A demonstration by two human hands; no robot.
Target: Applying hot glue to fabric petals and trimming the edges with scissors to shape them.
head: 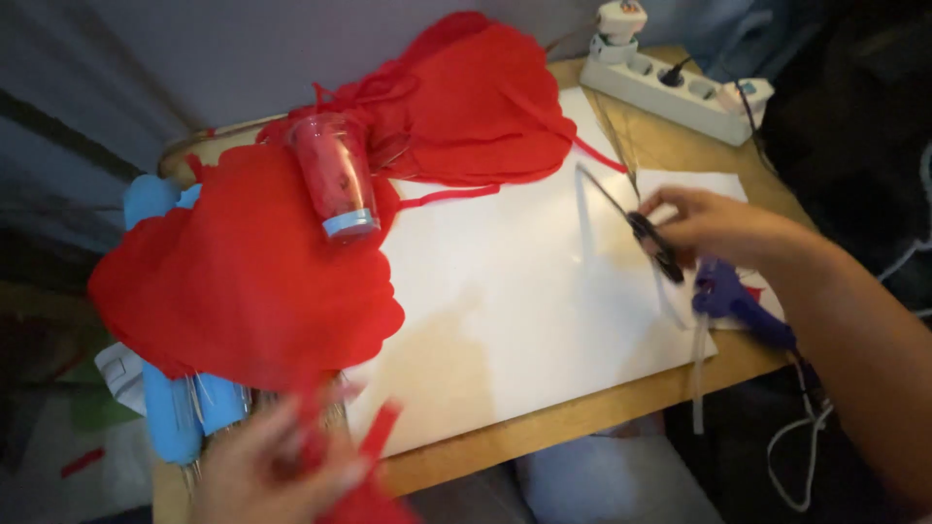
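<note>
My right hand (714,225) rests at the right side of the white sheet (515,291) and grips a pair of scissors (636,218) with black handles, the blades pointing up and left. My left hand (267,466) is at the bottom left, blurred, holding a piece of red material (374,442) near the table's front edge. A large heap of red fabric (243,281) lies just above that hand. More red fabric (466,107) lies at the back.
A clear jar (335,175) with a blue lid and red bits inside lies on the fabric. A blue glue gun (738,306) lies by my right wrist. A white power strip (675,87) sits at the back right. Blue cylinders (180,412) lie at the left.
</note>
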